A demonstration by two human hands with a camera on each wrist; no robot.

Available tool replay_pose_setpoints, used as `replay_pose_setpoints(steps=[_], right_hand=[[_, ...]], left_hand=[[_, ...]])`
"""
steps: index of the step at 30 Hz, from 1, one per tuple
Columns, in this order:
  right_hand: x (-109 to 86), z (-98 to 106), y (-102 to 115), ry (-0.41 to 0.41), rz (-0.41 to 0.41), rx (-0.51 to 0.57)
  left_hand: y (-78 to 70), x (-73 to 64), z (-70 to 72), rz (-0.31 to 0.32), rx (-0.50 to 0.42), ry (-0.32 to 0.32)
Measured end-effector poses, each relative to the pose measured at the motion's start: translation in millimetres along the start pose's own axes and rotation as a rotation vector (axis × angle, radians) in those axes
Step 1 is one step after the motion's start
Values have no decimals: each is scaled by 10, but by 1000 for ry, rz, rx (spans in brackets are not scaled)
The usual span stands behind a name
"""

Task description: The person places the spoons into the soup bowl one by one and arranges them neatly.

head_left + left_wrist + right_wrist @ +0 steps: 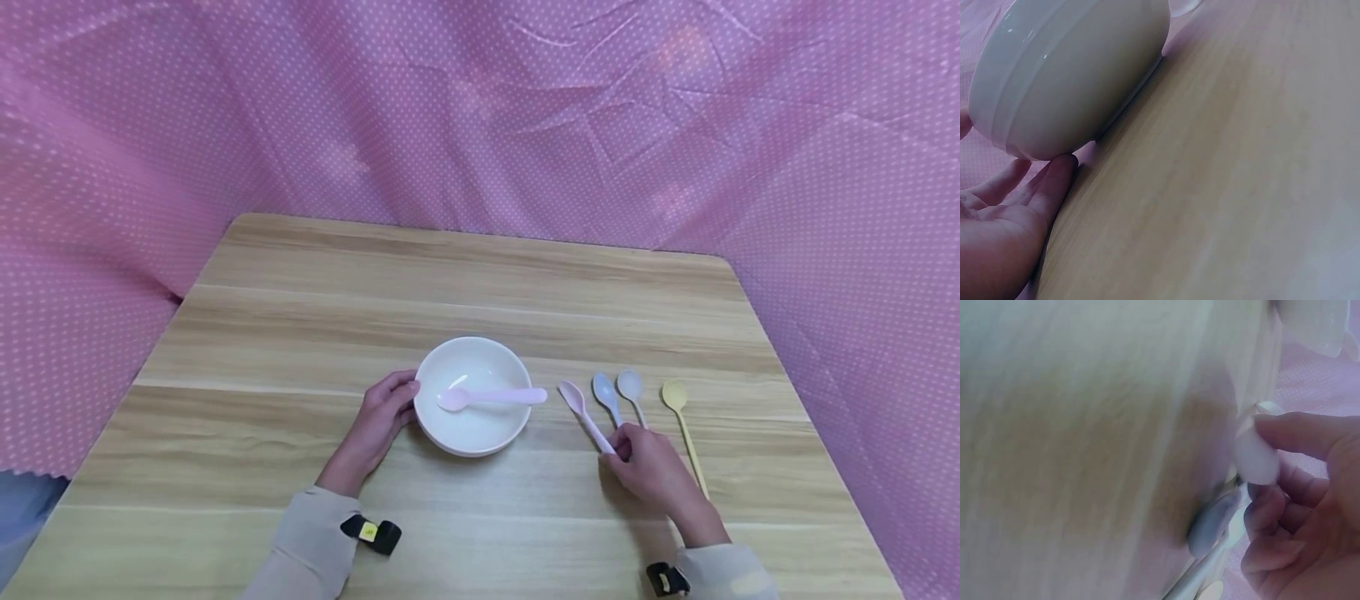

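Note:
A white bowl (474, 436) stands on the wooden table, left of the spoons. My left hand (377, 423) holds its left side, thumb near the rim and fingers under the curve in the left wrist view. Across the bowl lies a pale pink spoon (498, 397), its handle resting over the right rim. To the right, my right hand (654, 467) pinches the handle end of a second pink spoon (584, 413). Beside it lie a blue spoon (604, 390) and a grey spoon (630, 385), their handles partly hidden behind that hand.
A yellow spoon (675, 395) lies on the table (450, 275), right of the right hand. Pink dotted cloth (480, 125) hangs behind the far edge and along both sides.

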State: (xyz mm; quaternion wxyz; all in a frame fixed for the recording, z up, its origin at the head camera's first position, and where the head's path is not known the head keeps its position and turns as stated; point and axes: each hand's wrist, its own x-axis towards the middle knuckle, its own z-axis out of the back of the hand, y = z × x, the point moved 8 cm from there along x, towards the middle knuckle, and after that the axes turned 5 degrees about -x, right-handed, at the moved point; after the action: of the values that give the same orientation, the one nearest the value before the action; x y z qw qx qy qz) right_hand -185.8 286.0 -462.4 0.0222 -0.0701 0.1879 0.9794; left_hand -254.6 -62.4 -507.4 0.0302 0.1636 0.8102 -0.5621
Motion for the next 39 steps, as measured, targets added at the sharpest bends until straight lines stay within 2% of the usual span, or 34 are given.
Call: replay_pose_setpoints(steps=[8, 13, 23, 34, 39], right_hand=[[6, 161, 59, -101, -1, 99], [19, 264, 104, -213, 24, 126], [-18, 401, 101, -359, 24, 163], [6, 493, 73, -467, -36, 199], [1, 540, 50, -530, -56, 256]], left_hand=[[-12, -1, 17, 8, 12, 4], [-20, 7, 18, 7, 5, 3], [5, -7, -7, 13, 1, 5], [-16, -2, 0, 9, 2, 0], [-14, -2, 11, 17, 2, -8]])
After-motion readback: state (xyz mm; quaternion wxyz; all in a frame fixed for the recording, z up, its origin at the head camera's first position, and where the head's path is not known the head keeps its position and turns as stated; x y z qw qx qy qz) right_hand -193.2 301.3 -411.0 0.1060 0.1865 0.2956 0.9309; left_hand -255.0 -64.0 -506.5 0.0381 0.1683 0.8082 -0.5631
